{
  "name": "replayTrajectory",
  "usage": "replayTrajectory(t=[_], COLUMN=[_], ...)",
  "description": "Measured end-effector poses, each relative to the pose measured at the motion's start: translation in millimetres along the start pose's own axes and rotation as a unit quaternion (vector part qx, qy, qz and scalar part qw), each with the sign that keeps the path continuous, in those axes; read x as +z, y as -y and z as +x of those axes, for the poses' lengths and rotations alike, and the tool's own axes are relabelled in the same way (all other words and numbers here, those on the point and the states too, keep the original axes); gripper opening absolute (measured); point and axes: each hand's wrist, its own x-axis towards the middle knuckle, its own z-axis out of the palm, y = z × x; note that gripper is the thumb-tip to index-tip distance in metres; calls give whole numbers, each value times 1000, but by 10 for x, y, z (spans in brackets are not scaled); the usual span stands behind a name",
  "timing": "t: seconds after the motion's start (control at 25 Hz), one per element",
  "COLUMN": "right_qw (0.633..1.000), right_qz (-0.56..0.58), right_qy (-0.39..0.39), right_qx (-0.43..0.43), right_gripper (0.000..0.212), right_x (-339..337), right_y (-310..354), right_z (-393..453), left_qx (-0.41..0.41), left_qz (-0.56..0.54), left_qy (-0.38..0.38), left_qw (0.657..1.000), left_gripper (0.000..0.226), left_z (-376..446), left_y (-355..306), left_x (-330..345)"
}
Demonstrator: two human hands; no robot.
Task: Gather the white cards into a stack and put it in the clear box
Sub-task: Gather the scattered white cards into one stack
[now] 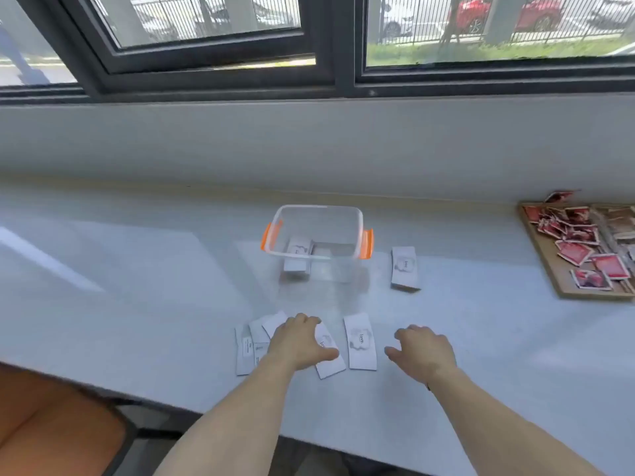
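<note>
A clear box (pixel 357 218) with orange side clips stands in the middle of the white counter, with a small stack of white cards (pixel 298 250) inside at its left. Another stack of white cards (pixel 404 267) lies just right of the box. Near the front edge, several loose white cards (pixel 248 348) are fanned out, and one single card (pixel 360 340) lies apart to their right. My left hand (pixel 299 341) rests palm down on the fanned cards, fingers spread. My right hand (pixel 424 350) hovers open just right of the single card, holding nothing.
A brown tray (pixel 549 262) with several red packets sits at the far right of the counter. A grey wall and window frame rise behind the counter. An orange seat (pixel 51 431) shows at the lower left below the counter's front edge.
</note>
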Motion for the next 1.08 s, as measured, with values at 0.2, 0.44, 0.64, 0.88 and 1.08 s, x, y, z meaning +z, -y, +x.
replayTrajectory(t=[0.2,0.44,0.64,0.88,1.08], right_qw=[997,996,982,955,951], right_qz=[-22,1,67,199,252], right_qy=[63,21,29,56,102], right_qx=[34,89,173,214,146], right_gripper=[28,34,50,54,24], right_x=[158,214,295,325,196], right_y=[267,594,829,817,659], right_z=[3,152,315,478,578], left_qx=[1,82,132,199,244], left_qz=[82,118,141,173,158], left_qy=[37,37,52,43,45], left_qw=[996,989,980,964,956], left_gripper=[85,82,79,74,54], left_z=[195,391,569,763,844], left_y=[106,253,336,378,343], left_x=[45,99,70,52,57])
